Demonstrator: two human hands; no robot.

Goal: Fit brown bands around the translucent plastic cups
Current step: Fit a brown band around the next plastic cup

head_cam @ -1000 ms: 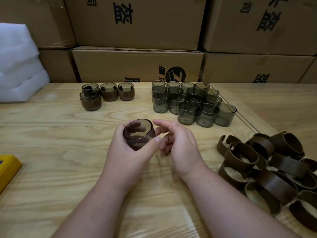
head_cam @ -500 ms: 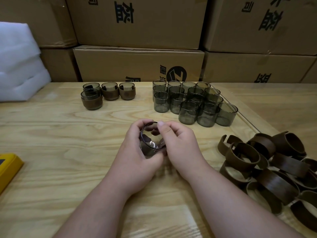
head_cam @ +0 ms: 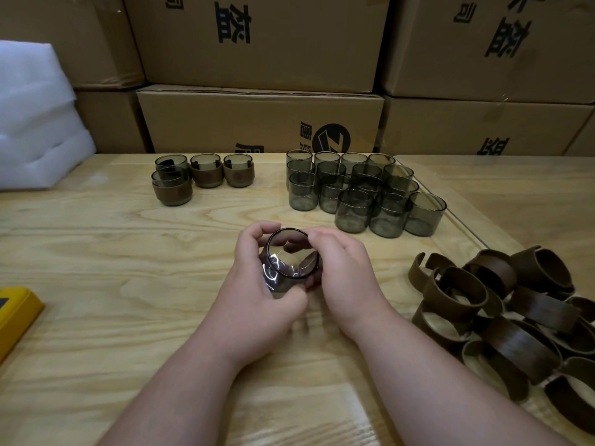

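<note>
banded cups (head_cam: 206, 172): 4 | bare cups (head_cam: 360, 194) on table: about 15 | held cup (head_cam: 291, 259): 1 | loose bands (head_cam: 515, 310): uncountable pile

This is a stockroom or packing area, a small assembly bench set up among the goods. Stacked cardboard cartons (head_cam: 260, 43) with printed characters and a round logo wall in the far edge of the pale wooden table (head_cam: 96, 252). White foam padding sheets (head_cam: 35, 123) are piled at the left. On the bench the goods come in batches: a cluster of bare smoky cups (head_cam: 360, 194), a few finished cups wearing bands (head_cam: 203, 175), and a loose heap of brown bands (head_cam: 515, 317) at the right. Piecework, clearly.
</note>
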